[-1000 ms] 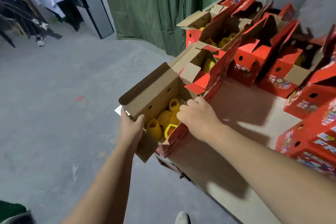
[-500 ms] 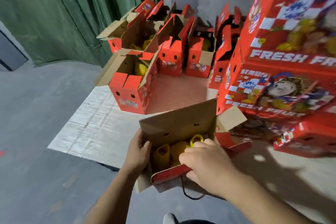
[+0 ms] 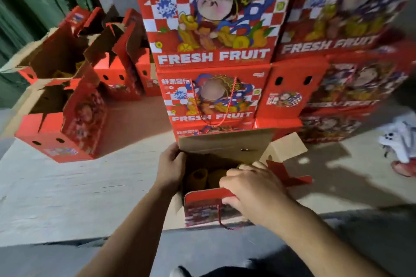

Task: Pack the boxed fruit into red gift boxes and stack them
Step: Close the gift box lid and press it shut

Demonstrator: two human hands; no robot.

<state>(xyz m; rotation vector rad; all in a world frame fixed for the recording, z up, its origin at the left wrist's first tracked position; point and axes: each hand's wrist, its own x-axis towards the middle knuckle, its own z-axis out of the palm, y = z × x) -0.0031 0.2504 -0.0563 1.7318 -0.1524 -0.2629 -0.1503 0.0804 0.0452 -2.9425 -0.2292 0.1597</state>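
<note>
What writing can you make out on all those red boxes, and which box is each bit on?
"FRESH FRUIT": top red cartoon-printed closed gift box, with four Chinese characters at its upper left.
"FRESH FRUIT": smaller-looking red closed box beneath it, partly smeared.
"FRESH FRUIT": blurred red box at upper right.
Print on the other boxes: too blurred.

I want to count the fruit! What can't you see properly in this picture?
- Fruit in the open box, head view: mostly hidden by the right hand and box walls; no count possible.
- Stacked boxes at right: blurred, cut off by the edge.
- White thing far right: too blurred to name.
</note>
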